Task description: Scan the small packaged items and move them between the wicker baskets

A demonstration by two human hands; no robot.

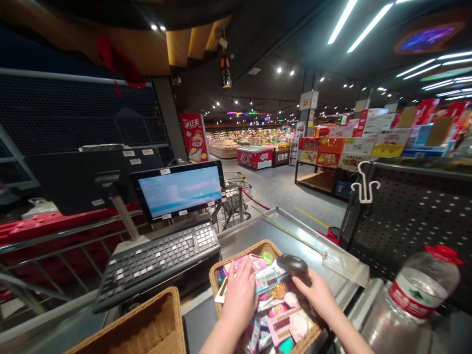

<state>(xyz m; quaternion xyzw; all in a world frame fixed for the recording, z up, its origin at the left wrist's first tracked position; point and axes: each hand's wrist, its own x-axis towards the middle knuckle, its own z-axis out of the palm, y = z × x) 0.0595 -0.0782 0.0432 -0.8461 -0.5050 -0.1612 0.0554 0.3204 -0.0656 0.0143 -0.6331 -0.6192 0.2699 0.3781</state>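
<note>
My left hand (240, 295) reaches into a wicker basket (217, 271) on the steel checkout counter, fingers curled down on a small packaged item (267, 279) among several colourful packets. Whether it grips the item or only presses on it is hard to tell. My right hand (319, 295) is closed around a black barcode scanner (293, 264), held over the right side of the same basket, its head just above the packets.
A second wicker basket (147, 324) sits at the near left. A black keyboard (158, 260) and a lit monitor (180, 189) stand behind. A large water bottle with a red cap (420, 290) lies at right. A perforated black panel (413, 216) borders the counter.
</note>
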